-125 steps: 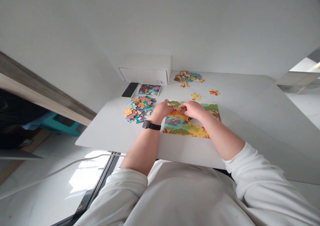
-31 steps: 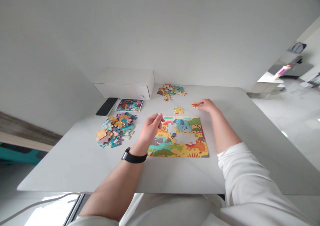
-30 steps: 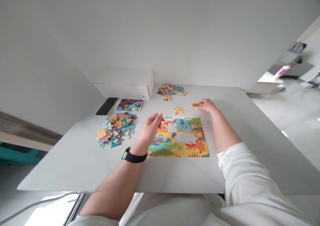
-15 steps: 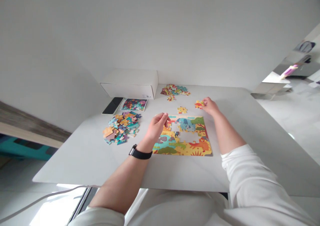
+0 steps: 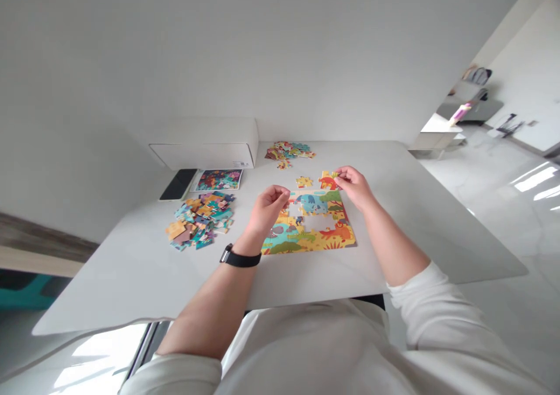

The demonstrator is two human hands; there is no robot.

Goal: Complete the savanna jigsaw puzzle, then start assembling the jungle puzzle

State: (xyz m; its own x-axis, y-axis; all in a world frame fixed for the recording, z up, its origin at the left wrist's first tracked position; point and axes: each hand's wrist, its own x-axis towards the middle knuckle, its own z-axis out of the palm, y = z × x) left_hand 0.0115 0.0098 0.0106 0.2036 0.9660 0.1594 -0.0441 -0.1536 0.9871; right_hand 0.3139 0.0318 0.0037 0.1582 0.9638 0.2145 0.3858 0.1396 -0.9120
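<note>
- While the right hand (image 5: 355, 186) pinches a red-and-yellow piece (image 5: 326, 181) by its right side, that piece tilts up, printed face towards the camera, just beyond the puzzle's far edge.
- Puzzle (image 5: 308, 240): flat on the worktop (image 5: 306, 278); yellow ground, blue elephant, orange lion, green crocodile, trees along the right; gaps near the middle, bare surface showing through.
- Left hand (image 5: 269, 206): fingers curled, over the puzzle's far left corner; cannot tell whether anything is gripped.
- Yellow piece (image 5: 304, 182): loose, between puzzle and far pile (image 5: 291, 150).
- Change from one second ago: red-and-yellow piece, then lying flatter, now tipped up and nearer the yellow piece.
</note>
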